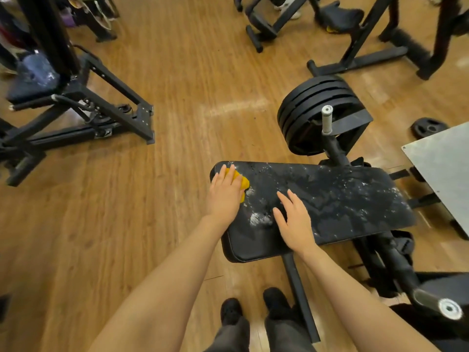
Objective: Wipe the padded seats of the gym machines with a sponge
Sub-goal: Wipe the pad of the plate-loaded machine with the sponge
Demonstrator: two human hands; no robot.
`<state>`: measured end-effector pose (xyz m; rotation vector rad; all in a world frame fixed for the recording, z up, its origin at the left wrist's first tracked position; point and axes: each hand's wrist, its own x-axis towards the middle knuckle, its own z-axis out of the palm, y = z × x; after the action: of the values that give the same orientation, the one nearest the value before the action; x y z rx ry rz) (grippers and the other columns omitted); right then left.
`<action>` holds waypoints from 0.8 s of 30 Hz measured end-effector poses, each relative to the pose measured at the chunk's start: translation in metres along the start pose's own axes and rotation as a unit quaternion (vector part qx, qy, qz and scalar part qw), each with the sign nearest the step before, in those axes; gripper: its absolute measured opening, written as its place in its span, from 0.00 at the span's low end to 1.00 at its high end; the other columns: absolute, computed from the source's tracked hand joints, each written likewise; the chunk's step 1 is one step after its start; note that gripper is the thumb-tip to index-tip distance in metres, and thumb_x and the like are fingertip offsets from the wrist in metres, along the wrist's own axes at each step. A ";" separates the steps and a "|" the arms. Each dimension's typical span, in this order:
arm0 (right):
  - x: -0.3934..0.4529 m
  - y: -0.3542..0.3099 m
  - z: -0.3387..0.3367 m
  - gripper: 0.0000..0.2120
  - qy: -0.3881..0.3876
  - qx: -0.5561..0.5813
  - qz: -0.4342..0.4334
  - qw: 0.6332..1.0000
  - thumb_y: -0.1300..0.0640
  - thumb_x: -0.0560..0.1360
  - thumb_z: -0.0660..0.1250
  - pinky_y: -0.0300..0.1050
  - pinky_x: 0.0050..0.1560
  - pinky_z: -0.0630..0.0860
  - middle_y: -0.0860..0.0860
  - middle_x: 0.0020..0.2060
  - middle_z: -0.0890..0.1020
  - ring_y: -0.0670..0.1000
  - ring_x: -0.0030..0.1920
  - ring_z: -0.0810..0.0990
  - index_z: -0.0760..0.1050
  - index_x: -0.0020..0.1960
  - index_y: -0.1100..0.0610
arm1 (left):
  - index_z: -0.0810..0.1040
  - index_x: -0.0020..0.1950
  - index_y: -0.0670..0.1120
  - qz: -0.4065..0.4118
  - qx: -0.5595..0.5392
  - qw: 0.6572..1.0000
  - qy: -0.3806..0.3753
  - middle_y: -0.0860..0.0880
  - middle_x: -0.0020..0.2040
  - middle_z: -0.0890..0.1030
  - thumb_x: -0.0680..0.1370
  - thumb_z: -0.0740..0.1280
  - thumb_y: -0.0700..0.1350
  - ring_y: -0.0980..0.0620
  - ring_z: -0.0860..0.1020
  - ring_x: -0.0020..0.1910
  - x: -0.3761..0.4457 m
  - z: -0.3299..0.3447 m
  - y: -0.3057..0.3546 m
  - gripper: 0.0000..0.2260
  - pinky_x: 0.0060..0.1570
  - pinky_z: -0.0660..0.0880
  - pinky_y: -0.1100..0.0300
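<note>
Bare arms, dark trousers, black shoes

Both forearms are bare with no sleeve in sight, and the left hand (224, 193) and right hand (294, 221) wear no gloves, rings or watch. Below them, dark grey trousers (253, 334) reach down to black shoes (229, 309).

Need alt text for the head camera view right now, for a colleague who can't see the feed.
Seen from above, a person's left hand presses a yellow sponge onto the left end of a black padded seat streaked with white foam, while the right hand rests flat on the pad. Stacked weight plates sit behind the seat on a wooden floor.
</note>
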<state>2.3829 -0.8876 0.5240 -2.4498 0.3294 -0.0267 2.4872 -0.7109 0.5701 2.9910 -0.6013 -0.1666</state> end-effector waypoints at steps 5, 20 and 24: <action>0.025 0.009 -0.002 0.25 -0.043 -0.027 -0.057 0.997 0.46 0.81 0.57 0.53 0.75 0.54 0.54 0.76 0.59 0.55 0.76 0.55 0.59 0.76 0.48 | 0.66 0.74 0.48 -0.049 -0.029 0.998 0.021 0.48 0.78 0.56 0.83 0.57 0.50 0.47 0.49 0.78 0.018 -0.002 0.000 0.19 0.74 0.50 0.53; 0.042 0.038 0.009 0.28 -0.097 -0.001 -0.116 0.989 0.38 0.78 0.45 0.56 0.75 0.54 0.51 0.77 0.58 0.53 0.77 0.52 0.59 0.76 0.45 | 0.63 0.75 0.45 -0.152 -0.117 0.981 0.025 0.45 0.79 0.52 0.82 0.57 0.45 0.44 0.49 0.78 0.030 -0.004 -0.006 0.20 0.71 0.61 0.46; 0.048 0.046 0.005 0.28 -0.079 0.012 -0.103 0.992 0.39 0.78 0.47 0.56 0.75 0.53 0.52 0.76 0.59 0.53 0.77 0.53 0.60 0.75 0.45 | 0.61 0.76 0.47 -0.136 -0.089 0.986 -0.031 0.46 0.78 0.54 0.83 0.56 0.47 0.47 0.51 0.77 0.067 -0.014 -0.019 0.21 0.72 0.58 0.52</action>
<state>2.4195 -0.9307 0.4890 -2.4350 0.0070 0.0748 2.5582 -0.7184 0.5763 2.8877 -0.1687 -0.3146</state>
